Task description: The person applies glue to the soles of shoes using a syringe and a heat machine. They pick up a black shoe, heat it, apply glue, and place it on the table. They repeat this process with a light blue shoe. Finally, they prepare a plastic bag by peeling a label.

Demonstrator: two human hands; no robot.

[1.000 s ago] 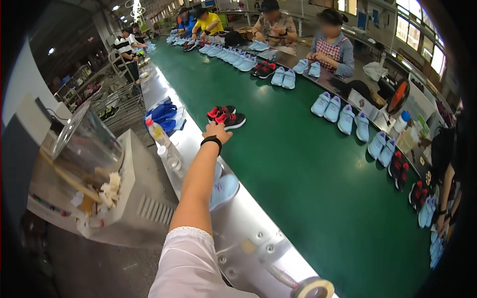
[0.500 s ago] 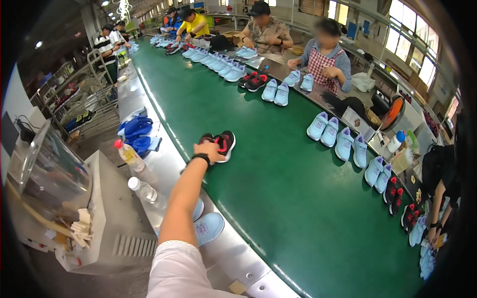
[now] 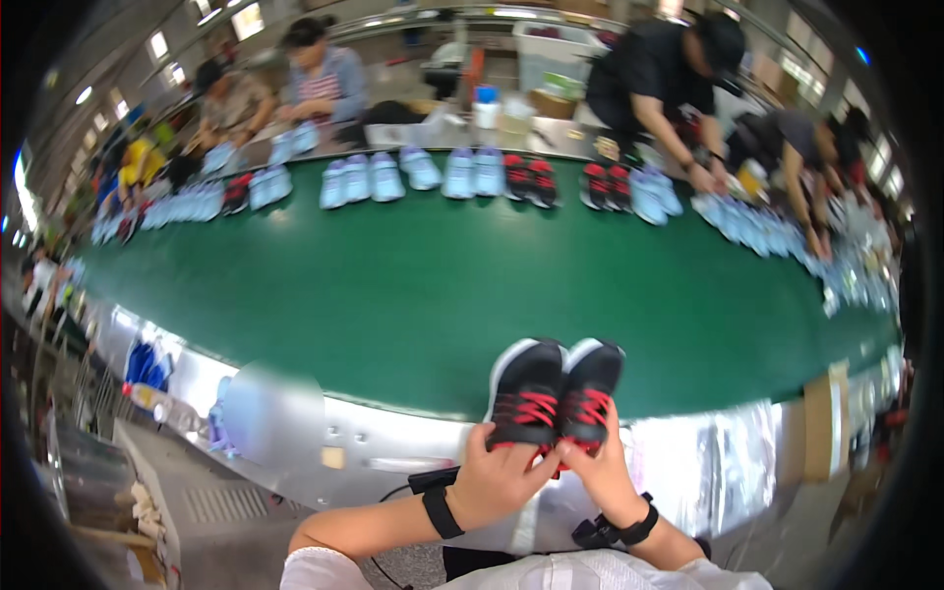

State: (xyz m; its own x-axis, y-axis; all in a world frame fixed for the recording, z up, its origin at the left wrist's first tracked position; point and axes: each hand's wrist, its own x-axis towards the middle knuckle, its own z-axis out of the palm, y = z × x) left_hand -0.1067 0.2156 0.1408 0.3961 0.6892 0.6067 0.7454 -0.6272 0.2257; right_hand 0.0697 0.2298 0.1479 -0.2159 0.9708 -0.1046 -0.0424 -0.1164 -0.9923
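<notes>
Two black sneakers with red laces and white soles are held side by side in front of me, toes pointing away, over the near edge of the green table [image 3: 393, 285]. My left hand [image 3: 500, 484] is closed around the heel end of the left sneaker [image 3: 531, 379]. My right hand [image 3: 602, 474] grips the heel end of the right sneaker [image 3: 596, 379], its thumb near the left hand's fingers. The heels are partly hidden by my fingers. Both my wrists wear black bands.
Along the far edge stand rows of pale blue shoes [image 3: 476, 174] and black-red sneakers [image 3: 531, 181]. Several co-workers sit or stand behind them. On the near metal ledge [image 3: 388, 433] are clear plastic bags [image 3: 703, 457], a pen-like stick [image 3: 411, 463] and bottles [image 3: 177, 413]; cardboard [image 3: 824, 423] stands at right.
My left hand, reaching out to the black-red sneakers on the green table before, is back close to me with them. My right hand has come into view on one sneaker. The view has swung right.
</notes>
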